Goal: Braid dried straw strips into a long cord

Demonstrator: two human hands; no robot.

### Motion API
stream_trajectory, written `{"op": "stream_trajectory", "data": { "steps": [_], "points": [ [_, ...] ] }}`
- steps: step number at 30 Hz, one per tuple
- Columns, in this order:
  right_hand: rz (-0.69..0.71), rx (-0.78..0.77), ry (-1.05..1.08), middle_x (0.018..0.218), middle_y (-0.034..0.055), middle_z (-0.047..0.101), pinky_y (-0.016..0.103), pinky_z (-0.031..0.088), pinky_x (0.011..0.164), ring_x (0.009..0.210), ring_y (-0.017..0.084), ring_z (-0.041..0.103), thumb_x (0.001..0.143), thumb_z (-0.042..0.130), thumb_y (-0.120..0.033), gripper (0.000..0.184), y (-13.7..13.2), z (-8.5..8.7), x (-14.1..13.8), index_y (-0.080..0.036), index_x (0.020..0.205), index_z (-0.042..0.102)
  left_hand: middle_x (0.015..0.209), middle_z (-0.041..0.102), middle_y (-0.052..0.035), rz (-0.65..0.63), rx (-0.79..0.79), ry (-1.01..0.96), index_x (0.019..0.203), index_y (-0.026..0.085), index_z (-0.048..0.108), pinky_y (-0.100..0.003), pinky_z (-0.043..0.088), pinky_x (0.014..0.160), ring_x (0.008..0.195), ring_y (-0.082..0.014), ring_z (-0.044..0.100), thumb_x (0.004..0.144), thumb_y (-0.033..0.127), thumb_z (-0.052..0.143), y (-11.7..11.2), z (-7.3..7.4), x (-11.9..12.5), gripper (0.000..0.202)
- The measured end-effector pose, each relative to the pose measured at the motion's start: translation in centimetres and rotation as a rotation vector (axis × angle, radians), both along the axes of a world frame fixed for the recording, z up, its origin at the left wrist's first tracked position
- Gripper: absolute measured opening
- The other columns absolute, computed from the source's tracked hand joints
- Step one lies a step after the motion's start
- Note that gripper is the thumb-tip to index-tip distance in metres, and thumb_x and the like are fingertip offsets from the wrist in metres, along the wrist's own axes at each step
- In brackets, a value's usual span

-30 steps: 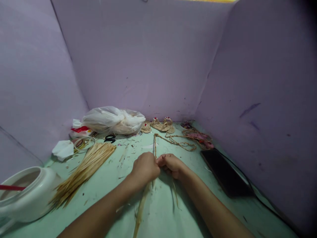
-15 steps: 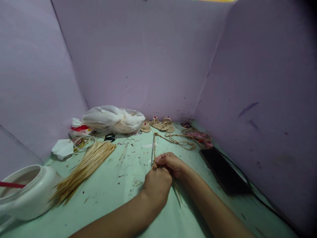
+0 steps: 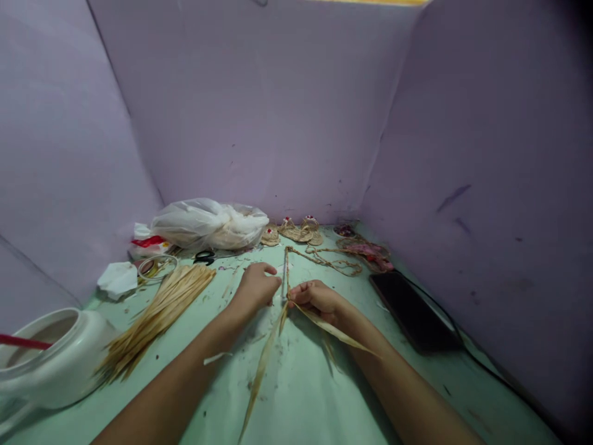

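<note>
Left hand (image 3: 256, 288): fingers half curled, forefinger and thumb reaching right to the braided straw cord (image 3: 286, 269); whether they pinch it or only touch it cannot be told. Forearm enters from the near left, palm down, low over the green table (image 3: 301, 395). Right hand (image 3: 317, 297): fingers closed narrow on the near end of the cord, just right of the left hand, knuckles up, forearm entering from the near right. Cord: lies at table centre, runs far from the hands, then bends right in loose loops. Loose straw strips (image 3: 260, 369): trail from the pinch, one toward the near left, one across the right forearm. Left: straw bundle (image 3: 157, 314), white jar (image 3: 55, 364), tissue (image 3: 117, 278), tape roll (image 3: 157, 266). Far: plastic bag (image 3: 209, 224), scissors (image 3: 204, 255), miniature straw sandals (image 3: 296, 232). Right: dark phone (image 3: 411, 312). Red-and-white packet (image 3: 147, 242): print too small to read.
</note>
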State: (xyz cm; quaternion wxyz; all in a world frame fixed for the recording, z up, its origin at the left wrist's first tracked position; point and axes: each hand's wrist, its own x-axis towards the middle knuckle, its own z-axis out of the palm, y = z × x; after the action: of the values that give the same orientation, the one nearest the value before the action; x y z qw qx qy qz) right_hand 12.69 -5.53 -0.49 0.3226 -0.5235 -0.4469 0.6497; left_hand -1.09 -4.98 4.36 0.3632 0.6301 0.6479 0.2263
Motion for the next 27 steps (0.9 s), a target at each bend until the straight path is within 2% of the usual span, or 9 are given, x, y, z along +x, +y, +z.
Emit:
{"op": "stream_trajectory", "data": {
  "steps": [3,6,9,12,15,18,20,23,27],
  "points": [
    [-0.06,-0.078,0.113,0.04,-0.003,0.053,0.019,0.036,0.042,0.039,0.009,0.046,0.049,0.05,-0.006,0.01,-0.3,0.5,-0.3,-0.014,0.052,0.057,0.053,0.053,0.0016,-0.117,-0.344,-0.229,0.082,0.011,0.055,-0.017,0.021,0.035,0.032,-0.0043,0.037,0.066,0.024,0.054,0.8,-1.4,-0.1,0.02],
    [-0.051,-0.048,0.144,0.039,-0.0022,0.053,0.02,0.039,0.046,0.043,0.01,0.049,0.049,0.053,-0.007,0.009,-0.4,0.7,-0.4,-0.014,0.051,0.057,0.049,0.051,0.0023,-0.195,-0.461,-0.395,0.067,0.012,0.051,-0.016,0.022,0.033,0.032,-0.003,0.037,0.066,0.025,0.054,0.5,-2.6,0.3,0.014],
    [0.02,0.018,0.121,0.041,-0.0016,0.054,0.019,0.037,0.045,0.042,0.009,0.048,0.05,0.057,-0.01,0.003,-0.1,0.1,-0.2,-0.013,0.052,0.058,0.047,0.05,0.0016,-0.254,-0.476,-0.429,0.06,0.012,0.049,-0.016,0.025,0.032,0.032,-0.0042,0.039,0.065,0.023,0.054,0.4,-2.9,0.5,0.013],
    [0.03,0.158,0.021,0.044,-0.0031,0.055,0.017,0.032,0.043,0.041,0.006,0.044,0.049,0.058,-0.009,0.006,0.4,-0.8,0.1,-0.012,0.054,0.057,0.035,0.043,0.0028,-0.29,-0.435,-0.29,0.054,0.012,0.049,-0.018,0.026,0.032,0.029,-0.0059,0.036,0.061,0.016,0.052,0.6,-2.8,0.3,0.009],
    [0.022,0.26,-0.068,0.043,-0.0051,0.052,0.016,0.029,0.042,0.04,0.004,0.04,0.05,0.055,-0.006,0.007,0.9,-1.4,0.3,-0.013,0.053,0.056,0.032,0.04,0.0032,-0.253,-0.383,-0.21,0.05,0.013,0.047,-0.018,0.026,0.032,0.027,-0.0061,0.034,0.057,0.011,0.049,0.8,-2.8,0.1,0.008],
    [0.002,0.266,-0.057,0.044,-0.005,0.052,0.017,0.031,0.043,0.041,0.005,0.042,0.051,0.054,-0.008,0.006,1.0,-1.5,0.2,-0.013,0.053,0.055,0.038,0.046,0.0018,-0.288,-0.38,-0.242,0.053,0.012,0.05,-0.018,0.025,0.033,0.031,-0.0064,0.038,0.056,0.015,0.051,0.8,-3.0,-0.1,0.004],
    [-0.007,0.25,-0.028,0.045,-0.0043,0.053,0.018,0.033,0.045,0.042,0.005,0.043,0.051,0.054,-0.009,0.005,0.9,-1.4,0.1,-0.013,0.054,0.055,0.041,0.048,0.0011,-0.306,-0.381,-0.174,0.053,0.012,0.053,-0.019,0.025,0.034,0.032,-0.0066,0.038,0.056,0.02,0.053,0.8,-3.0,-0.2,0.009],
    [-0.004,0.248,-0.01,0.045,-0.0036,0.054,0.018,0.033,0.045,0.043,0.006,0.044,0.052,0.055,-0.011,0.003,0.7,-1.4,-0.2,-0.013,0.055,0.054,0.032,0.039,0.0025,-0.261,-0.339,0.0,0.046,0.012,0.052,-0.02,0.019,0.032,0.028,-0.0061,0.031,0.055,0.023,0.053,0.6,-2.8,-0.2,0.015],
    [-0.003,0.281,-0.043,0.044,-0.0045,0.052,0.017,0.031,0.044,0.042,0.005,0.042,0.051,0.056,-0.011,0.004,0.7,-1.4,-0.3,-0.012,0.055,0.054,0.032,0.041,0.0013,-0.28,-0.336,-0.036,0.042,0.013,0.047,-0.021,0.015,0.032,0.028,-0.0048,0.025,0.054,0.019,0.053,0.6,-2.4,-0.4,0.015]
  ]
}}
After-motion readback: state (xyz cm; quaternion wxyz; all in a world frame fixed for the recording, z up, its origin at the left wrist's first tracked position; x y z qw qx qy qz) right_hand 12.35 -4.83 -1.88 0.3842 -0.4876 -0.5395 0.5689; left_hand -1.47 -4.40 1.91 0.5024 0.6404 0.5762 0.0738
